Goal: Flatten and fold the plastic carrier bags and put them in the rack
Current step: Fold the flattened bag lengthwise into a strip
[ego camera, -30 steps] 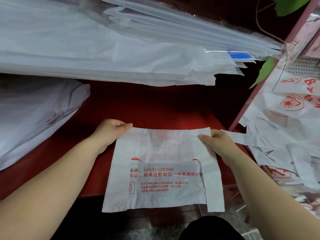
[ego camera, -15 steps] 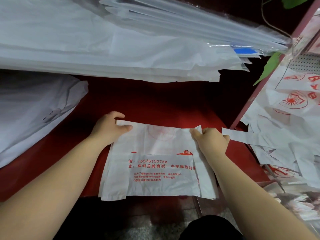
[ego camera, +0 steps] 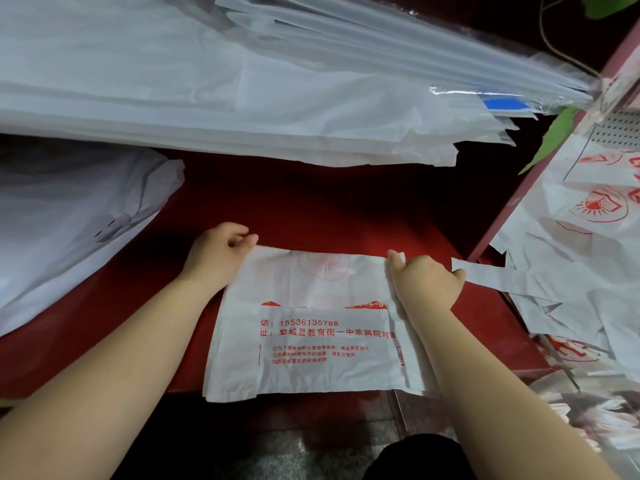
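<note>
The white plastic carrier bag printed in red (ego camera: 311, 341) lay flat at the near edge of the red worktop (ego camera: 329, 209). The left hand (ego camera: 218, 258) pinched its far left corner and the right hand (ego camera: 426, 285) gripped the far right one, fingers (ego camera: 394, 261) curled, seemingly to hold it taut for folding.

The carrier bag (ego camera: 311, 289) before me is thin white plastic with red print: a phone number, lines of Chinese characters, and a faint round emblem showing through near the far edge. It lies flat on the red table (ego camera: 311, 209), one layer folded over another, its near edge at the table's front. My left hand (ego camera: 221, 252) pinches its far left corner and my right hand (ego camera: 424, 285) grips the far right one. A heap of printed bags (ego camera: 571, 271) of the same kind lies crumpled to my right.
</note>
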Motion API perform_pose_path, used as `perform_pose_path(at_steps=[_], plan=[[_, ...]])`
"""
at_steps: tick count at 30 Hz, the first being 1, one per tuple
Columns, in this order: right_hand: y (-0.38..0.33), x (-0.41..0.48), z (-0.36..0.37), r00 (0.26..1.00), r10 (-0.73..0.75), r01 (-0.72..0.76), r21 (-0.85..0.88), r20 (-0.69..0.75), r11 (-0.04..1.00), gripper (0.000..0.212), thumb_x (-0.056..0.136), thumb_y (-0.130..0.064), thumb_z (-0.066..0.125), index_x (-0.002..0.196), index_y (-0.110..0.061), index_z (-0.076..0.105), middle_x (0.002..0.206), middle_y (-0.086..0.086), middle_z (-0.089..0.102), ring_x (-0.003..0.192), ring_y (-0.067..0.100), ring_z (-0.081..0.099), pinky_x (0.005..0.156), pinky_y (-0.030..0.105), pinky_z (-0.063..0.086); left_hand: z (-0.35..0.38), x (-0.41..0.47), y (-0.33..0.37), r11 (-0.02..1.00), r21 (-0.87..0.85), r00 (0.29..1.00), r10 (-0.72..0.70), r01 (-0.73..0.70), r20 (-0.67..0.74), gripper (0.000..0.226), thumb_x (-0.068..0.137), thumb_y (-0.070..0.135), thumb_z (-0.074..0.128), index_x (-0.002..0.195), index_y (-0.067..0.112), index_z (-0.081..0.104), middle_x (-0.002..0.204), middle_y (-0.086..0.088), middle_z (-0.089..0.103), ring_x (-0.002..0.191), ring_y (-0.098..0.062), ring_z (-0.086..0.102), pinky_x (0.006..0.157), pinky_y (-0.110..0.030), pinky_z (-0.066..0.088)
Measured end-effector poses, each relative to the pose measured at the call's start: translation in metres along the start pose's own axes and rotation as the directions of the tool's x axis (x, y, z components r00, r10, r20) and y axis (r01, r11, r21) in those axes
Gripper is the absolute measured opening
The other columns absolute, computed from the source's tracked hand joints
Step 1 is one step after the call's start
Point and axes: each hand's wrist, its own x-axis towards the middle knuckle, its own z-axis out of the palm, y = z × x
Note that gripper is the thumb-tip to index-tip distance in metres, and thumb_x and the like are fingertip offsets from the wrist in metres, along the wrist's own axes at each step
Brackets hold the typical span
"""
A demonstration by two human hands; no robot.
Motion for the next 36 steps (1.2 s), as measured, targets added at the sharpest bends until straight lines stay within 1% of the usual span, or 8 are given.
perform_pose_path(at_steps=[3,8,11,14,17,21,31,36], plan=[[0.002,-0.001,0.003,1.0,-0.022,0.022,-0.003,-0.02,1.0,0.058,0.095,-0.046,0.031,0.05,-0.009,0.037,0.046,0.002,0.039,0.047,0.018,0.036,0.1,0.038,0.025,-0.001,-0.018,0.004,0.957,0.267,0.993,0.092,-0.108,0.072,0.05,0.095,0.031,0.044,0.142,0.018,0.031,0.151,-0.002,0.026,0.136,-0.023,0.028,0.107,-0.034,0.025],[0.001,-0.007,0.001,0.998,-0.029,0.03,0.021,-0.051,0.999,0.046,0.094,-0.044,0.035,0.063,-0.01,0.04,0.054,0.001,0.043,0.071,0.028,0.053,0.096,0.037,0.025,0.008,-0.036,-0.008,0.782,0.544,0.912,0.074,-0.305,0.404,0.054,0.099,0.041,0.022,0.148,0.023,0.005,0.156,0.003,-0.003,0.143,-0.014,-0.006,0.114,-0.032,-0.003],[0.001,-0.014,-0.006,0.996,-0.062,0.065,0.05,-0.06,0.997,0.035,0.095,-0.038,0.035,0.102,-0.006,0.048,0.088,0.01,0.06,0.095,0.03,0.055,0.094,0.038,0.027,0.005,-0.032,-0.01,0.756,0.577,0.907,0.05,-0.308,0.418,0.055,0.1,0.041,0.018,0.148,0.022,0.0,0.156,0.001,-0.008,0.142,-0.014,-0.01,0.114,-0.032,-0.006],[-0.006,-0.028,-0.012,0.932,-0.313,0.339,0.134,-0.182,0.931,0.052,0.089,-0.032,0.027,0.125,-0.002,0.05,0.129,0.019,0.049,0.117,0.036,0.045,0.098,0.041,0.031,0.005,-0.031,-0.011,0.735,0.6,0.899,0.029,-0.316,0.438,0.053,0.1,0.038,0.014,0.147,0.022,-0.004,0.155,0.0,-0.013,0.142,-0.013,-0.013,0.113,-0.032,-0.009],[-0.034,-0.05,-0.013,0.773,-0.634,0.62,0.179,0.028,0.764,0.056,0.092,-0.033,0.028,0.141,-0.007,0.031,0.153,0.016,0.014,0.141,0.029,0.013,0.113,0.035,0.007,0.006,-0.033,-0.009,0.716,0.627,0.906,0.017,-0.306,0.422,0.052,0.1,0.038,0.013,0.147,0.024,-0.004,0.154,-0.002,-0.016,0.142,-0.015,-0.014,0.113,-0.033,-0.01],[-0.064,-0.063,0.004,0.66,-0.67,0.669,0.14,0.339,0.73,0.06,0.098,-0.044,0.024,0.147,-0.014,0.006,0.156,0.006,-0.005,0.143,0.017,-0.006,0.113,0.031,-0.006,0.006,-0.035,-0.006,0.699,0.654,0.912,-0.007,-0.289,0.41,0.053,0.1,0.039,0.013,0.147,0.026,-0.007,0.154,-0.004,-0.017,0.142,-0.017,-0.015,0.113,-0.034,-0.01],[-0.012,-0.016,-0.007,0.779,-0.51,0.532,0.046,0.365,0.846,0.061,0.098,-0.047,0.021,0.147,-0.013,0.011,0.156,0.003,0.002,0.143,0.015,-0.001,0.114,0.03,-0.003,0.007,-0.033,-0.01,0.695,0.656,0.915,0.005,-0.293,0.404,0.053,0.099,0.041,0.012,0.146,0.029,-0.009,0.155,-0.002,-0.015,0.142,-0.02,-0.015,0.113,-0.037,-0.009],[0.012,-0.019,-0.02,0.884,-0.444,0.337,0.457,0.148,0.823,0.046,0.1,-0.026,0.032,0.142,-0.01,0.029,0.152,0.005,0.024,0.14,0.016,0.018,0.112,0.026,0.007,0.006,-0.032,-0.011,0.809,0.534,0.938,0.057,-0.244,0.342,0.054,0.098,0.043,0.02,0.147,0.028,0.004,0.156,0.001,-0.007,0.143,-0.018,-0.006,0.114,-0.036,-0.004]])
